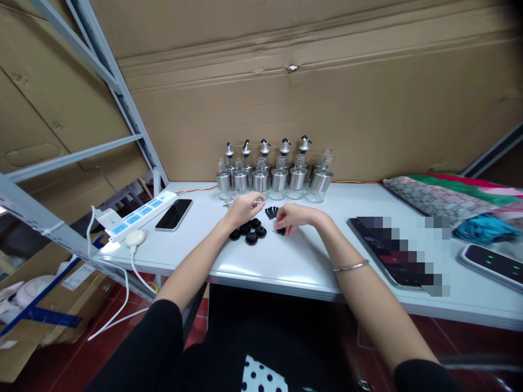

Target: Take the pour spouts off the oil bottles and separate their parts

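Note:
My left hand [244, 209] is closed with a small silver pour spout [257, 202] at its fingertips, partly hidden by the fingers. More silver spouts [229, 201] lie just behind that wrist. Black ribbed stoppers [251, 238] are clustered on the table between my hands. My right hand [291, 216] reaches down with curled fingers onto small black pieces [281, 231]; what its fingertips grip is hidden. Beyond it lies a short row of narrow black pieces [272, 212]. Glass bottles with steel sleeves [279, 179] stand in rows behind, the back ones topped with spouts [265, 146].
On the left of the white table [310, 261] are a phone [174, 214], a power strip [143, 214] and a round white charger [135, 238]. To the right lie a tablet-like device [386, 253], a display unit [494, 264] and bagged cloth [441, 198]. Cardboard [327, 98] walls the back.

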Action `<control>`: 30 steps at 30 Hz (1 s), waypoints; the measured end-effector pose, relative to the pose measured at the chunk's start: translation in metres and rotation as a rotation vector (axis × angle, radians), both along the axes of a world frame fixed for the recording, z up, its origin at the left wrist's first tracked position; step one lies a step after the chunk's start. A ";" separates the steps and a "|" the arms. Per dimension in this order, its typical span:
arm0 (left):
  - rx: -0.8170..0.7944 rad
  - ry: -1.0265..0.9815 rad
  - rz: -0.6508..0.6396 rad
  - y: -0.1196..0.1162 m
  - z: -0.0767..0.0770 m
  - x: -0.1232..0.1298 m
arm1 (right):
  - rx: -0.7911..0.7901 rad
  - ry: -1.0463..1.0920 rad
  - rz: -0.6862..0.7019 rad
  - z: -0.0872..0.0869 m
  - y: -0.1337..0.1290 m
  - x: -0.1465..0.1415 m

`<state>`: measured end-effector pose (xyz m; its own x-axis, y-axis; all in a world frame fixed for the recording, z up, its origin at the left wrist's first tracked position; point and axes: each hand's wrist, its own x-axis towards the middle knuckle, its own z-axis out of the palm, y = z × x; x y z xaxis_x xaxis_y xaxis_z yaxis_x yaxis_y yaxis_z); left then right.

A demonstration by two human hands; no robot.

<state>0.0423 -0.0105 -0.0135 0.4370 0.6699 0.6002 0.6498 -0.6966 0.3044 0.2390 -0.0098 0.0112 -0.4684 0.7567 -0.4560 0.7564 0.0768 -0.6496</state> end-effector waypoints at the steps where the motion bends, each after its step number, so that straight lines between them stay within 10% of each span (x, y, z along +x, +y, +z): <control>1: -0.003 0.000 0.001 0.000 0.000 0.000 | -0.002 0.005 -0.003 0.000 0.000 0.001; 30: 0.014 -0.001 -0.017 0.002 -0.002 -0.001 | 0.036 -0.022 0.025 0.003 -0.004 -0.003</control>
<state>0.0417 -0.0089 -0.0155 0.4475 0.6540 0.6099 0.6373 -0.7117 0.2955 0.2361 -0.0135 0.0142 -0.4775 0.7611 -0.4390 0.7679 0.1187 -0.6294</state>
